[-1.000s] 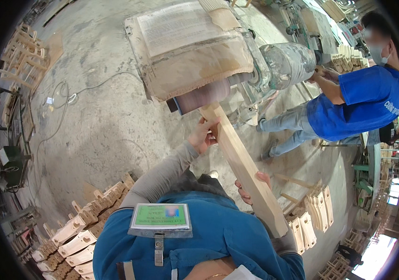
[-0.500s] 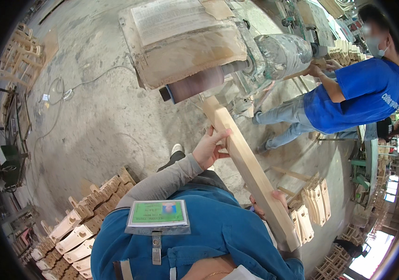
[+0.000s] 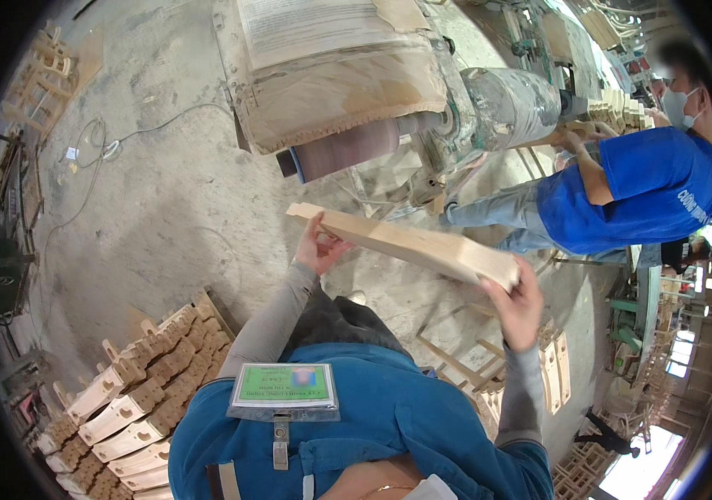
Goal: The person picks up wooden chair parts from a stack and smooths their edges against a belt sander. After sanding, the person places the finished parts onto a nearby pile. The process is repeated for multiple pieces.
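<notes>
Two bare hands hold one pale wooden bar between them, and from where I stand it lies across the front of the worker's body, just below a reddish-brown roller and apart from it. The left hand grasps the bar near its narrower, notched end, thumb on the upper side and fingers tucked under. The right hand grips the thicker end, thumb on the near face and fingers round the far side. Holding it at both ends probably shares the weight and lets the bar be steered without tipping. It slopes gently, its left end the higher in my view.

The roller juts out from under a dusty hood, which seems placed to shield its top while leaving the lower side exposed. Beside it sits a grey cylindrical housing. At the worker's left, shaped wooden pieces are stacked in close rows, likely so that they support one another; more pieces stand at the right.

As for containers, a clear badge holder on the blue shirt encloses a green-and-white card. Farther right, a co-worker in bright blue stands by the machinery.
</notes>
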The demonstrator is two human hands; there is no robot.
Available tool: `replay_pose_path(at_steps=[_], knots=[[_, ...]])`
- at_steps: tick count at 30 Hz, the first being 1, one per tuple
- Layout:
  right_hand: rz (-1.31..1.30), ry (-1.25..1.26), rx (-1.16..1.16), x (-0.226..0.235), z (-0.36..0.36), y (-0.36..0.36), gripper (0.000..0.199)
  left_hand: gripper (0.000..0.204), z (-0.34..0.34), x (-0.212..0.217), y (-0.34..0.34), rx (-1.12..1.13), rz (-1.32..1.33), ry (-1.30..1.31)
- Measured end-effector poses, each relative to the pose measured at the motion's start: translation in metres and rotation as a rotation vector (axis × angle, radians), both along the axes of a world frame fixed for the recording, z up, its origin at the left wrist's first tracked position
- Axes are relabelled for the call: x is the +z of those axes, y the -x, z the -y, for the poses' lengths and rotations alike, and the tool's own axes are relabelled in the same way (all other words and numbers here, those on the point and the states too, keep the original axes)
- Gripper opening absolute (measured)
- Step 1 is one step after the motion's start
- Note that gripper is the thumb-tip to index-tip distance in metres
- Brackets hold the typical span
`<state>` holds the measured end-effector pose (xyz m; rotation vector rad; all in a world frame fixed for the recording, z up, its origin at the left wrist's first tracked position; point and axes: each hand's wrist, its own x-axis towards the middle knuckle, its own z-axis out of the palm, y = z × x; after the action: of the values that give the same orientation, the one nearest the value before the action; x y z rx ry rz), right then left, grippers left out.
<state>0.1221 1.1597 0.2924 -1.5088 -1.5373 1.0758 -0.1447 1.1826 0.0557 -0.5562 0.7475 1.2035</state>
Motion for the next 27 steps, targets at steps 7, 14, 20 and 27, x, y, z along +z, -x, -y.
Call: replay_pose_path(at_steps=[7,14,20,27], knots=[[-0.092,0.097,0.18,-0.059,-0.1,0.072,0.041,0.071,-0.019,-0.082,0.034,0.154,0.079,0.003],[-0.001,0.072,0.216,-0.089,-0.129,0.1,0.041,0.069,-0.034,-0.113,0.038,0.276,0.079,0.056],[0.098,0.064,0.21,-0.076,-0.133,0.109,0.042,0.063,-0.047,-0.121,0.039,0.247,0.07,0.043],[0.009,-0.021,0.097,-0.007,-0.104,0.085,0.041,0.038,-0.067,-0.073,0.019,0.311,0.121,-0.147]])
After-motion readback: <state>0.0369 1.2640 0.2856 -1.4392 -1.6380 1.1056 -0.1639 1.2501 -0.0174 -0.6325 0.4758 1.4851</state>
